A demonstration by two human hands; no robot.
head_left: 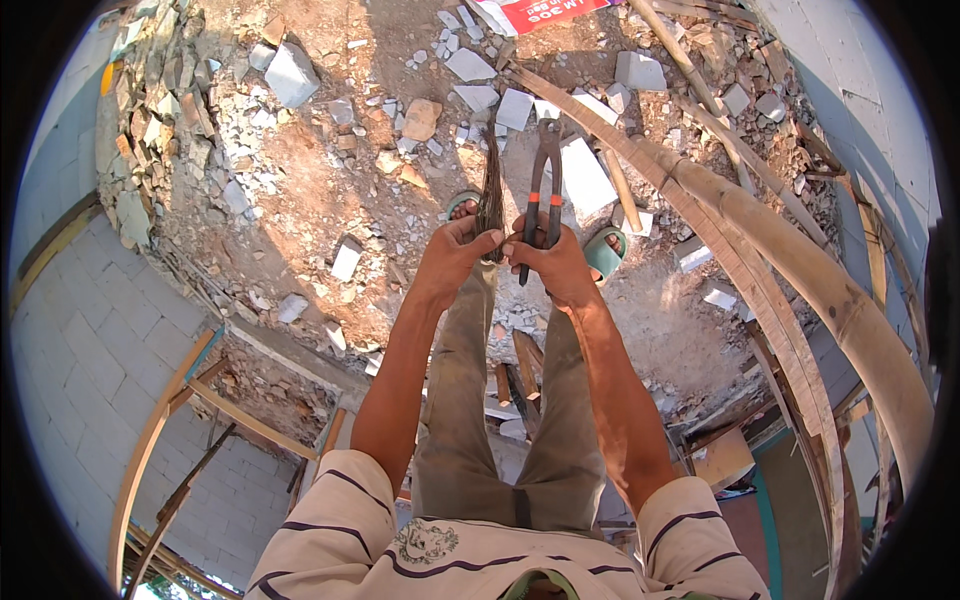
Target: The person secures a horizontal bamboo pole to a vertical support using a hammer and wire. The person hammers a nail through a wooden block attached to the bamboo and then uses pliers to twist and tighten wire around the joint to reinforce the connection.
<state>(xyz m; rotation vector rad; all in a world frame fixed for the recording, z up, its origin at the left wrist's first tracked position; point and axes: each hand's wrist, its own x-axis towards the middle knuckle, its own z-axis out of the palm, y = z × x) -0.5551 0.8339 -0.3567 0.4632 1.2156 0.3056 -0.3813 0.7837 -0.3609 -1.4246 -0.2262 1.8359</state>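
Observation:
My left hand [455,258] is closed round a bundle of thin dark tie wire [491,185], whose strands point away from me. Beside it, my right hand [562,268] grips a pair of pincers [543,165] by dark handles with orange bands. The jaws of the pincers face away from me, and one handle end shows below my fingers. My two hands almost meet at the fingertips, above my sandalled feet. Whether a single wire runs between the fingertips is too small to tell.
Broken white blocks [588,178] and rubble cover the dirt ground. A long bamboo pole [800,270] and a bent wooden plank [690,205] slant along my right. Pale block walls [105,335] flank both sides, with a timber frame [150,450] at lower left. A red printed sheet [535,14] lies far ahead.

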